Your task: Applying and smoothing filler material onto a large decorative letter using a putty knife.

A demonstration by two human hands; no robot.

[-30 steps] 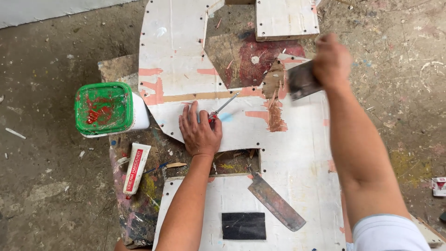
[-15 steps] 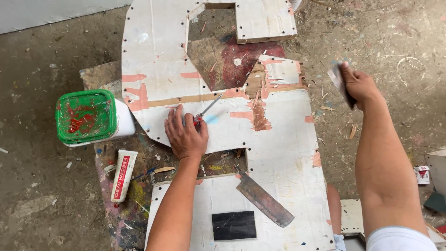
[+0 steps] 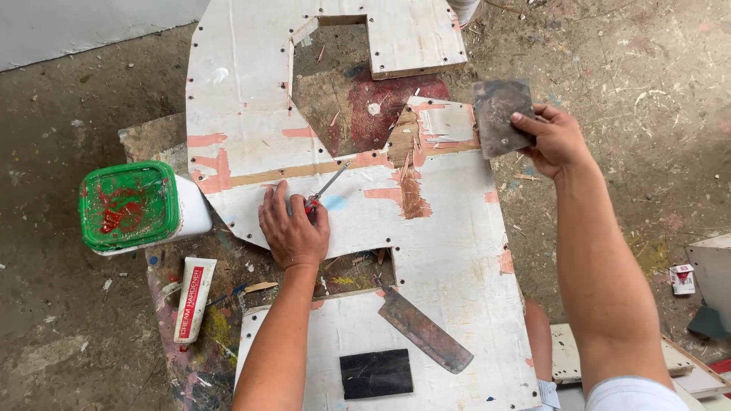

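The right hand gripped a flat scraper just right of the panel's torn patch, while the left hand pressed flat on a screwdriver angled far-right toward it.

**Layout: cut-out panel and tools**

Panel lies on the worktop. Left of it: lidded tub, tube in front. On the panel: screwdriver centre, blade and flat pad at the near end. Scraper over the right edge.
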